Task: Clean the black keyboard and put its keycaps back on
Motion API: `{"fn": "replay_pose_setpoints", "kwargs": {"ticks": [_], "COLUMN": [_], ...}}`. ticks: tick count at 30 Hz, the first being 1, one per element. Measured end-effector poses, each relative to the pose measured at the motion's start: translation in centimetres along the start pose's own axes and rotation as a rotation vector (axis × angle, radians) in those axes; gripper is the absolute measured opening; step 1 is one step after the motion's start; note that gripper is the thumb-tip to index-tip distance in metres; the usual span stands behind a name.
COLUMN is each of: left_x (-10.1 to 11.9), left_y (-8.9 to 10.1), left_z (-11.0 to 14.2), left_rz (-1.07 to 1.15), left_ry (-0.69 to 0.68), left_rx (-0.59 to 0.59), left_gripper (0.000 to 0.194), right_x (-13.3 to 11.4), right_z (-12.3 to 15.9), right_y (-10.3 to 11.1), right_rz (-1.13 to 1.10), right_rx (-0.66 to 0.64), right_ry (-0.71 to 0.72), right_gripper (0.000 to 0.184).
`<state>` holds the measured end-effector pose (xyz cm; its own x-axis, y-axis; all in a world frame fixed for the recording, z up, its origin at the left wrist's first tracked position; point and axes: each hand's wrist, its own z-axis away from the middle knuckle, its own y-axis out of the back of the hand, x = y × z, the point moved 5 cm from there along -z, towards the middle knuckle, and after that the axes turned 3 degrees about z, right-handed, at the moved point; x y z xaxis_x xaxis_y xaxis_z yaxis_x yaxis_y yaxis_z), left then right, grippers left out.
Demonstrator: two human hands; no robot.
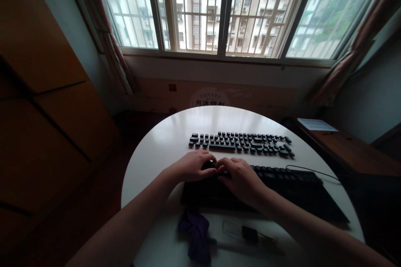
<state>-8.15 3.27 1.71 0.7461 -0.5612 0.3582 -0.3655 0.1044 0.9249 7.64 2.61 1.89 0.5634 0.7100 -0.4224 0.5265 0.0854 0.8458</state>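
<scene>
On the round white table lies a black keyboard (288, 192), its key rows along the far side and a wide dark area nearer me. My left hand (194, 165) is over its left end, thumb and fingers curved towards each other in a pinch. Beside it, my right hand (239, 176) has its fingertips and thumb drawn together at the key rows. The two hands' fingertips nearly meet; whatever small thing is between them is hidden. Beyond the hands, loose black keycaps (222, 147) are laid out in rows on the table.
A purple cloth (197, 235) lies at the near side of the white table (144, 154). Right of it are a small dark object (249, 233) and blurred thin items. A cable (313, 169) runs off to the right. A brown desk (351, 150) holds a paper (316, 124).
</scene>
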Motion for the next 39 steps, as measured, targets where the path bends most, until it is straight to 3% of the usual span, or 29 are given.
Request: {"fn": "replay_pose_setpoints", "kwargs": {"ticks": [10,14,20,39], "left_x": [-1.3,-1.6,-1.7,-1.4], "left_y": [0.3,0.2,0.1,0.1], "left_z": [-0.1,-0.1,-0.2,0.0], "left_rz": [0.234,0.259,0.210,0.144], "left_ry": [0.041,0.046,0.064,0.043], "left_rx": [-0.011,-0.006,-0.008,0.004], "left_gripper": [0.033,0.032,0.022,0.026], "right_x": [0.1,0.2,-0.4,-0.7], "right_z": [0.1,0.0,-0.1,-0.2], "right_y": [-0.1,-0.2,0.0,-0.3], "right_rz": [-0.013,0.017,0.129,0.161], "right_rx": [0.010,0.016,-0.007,-0.043], "right_ry": [-0.005,-0.025,0.003,0.010], "right_gripper": [0.041,0.030,0.022,0.016]}}
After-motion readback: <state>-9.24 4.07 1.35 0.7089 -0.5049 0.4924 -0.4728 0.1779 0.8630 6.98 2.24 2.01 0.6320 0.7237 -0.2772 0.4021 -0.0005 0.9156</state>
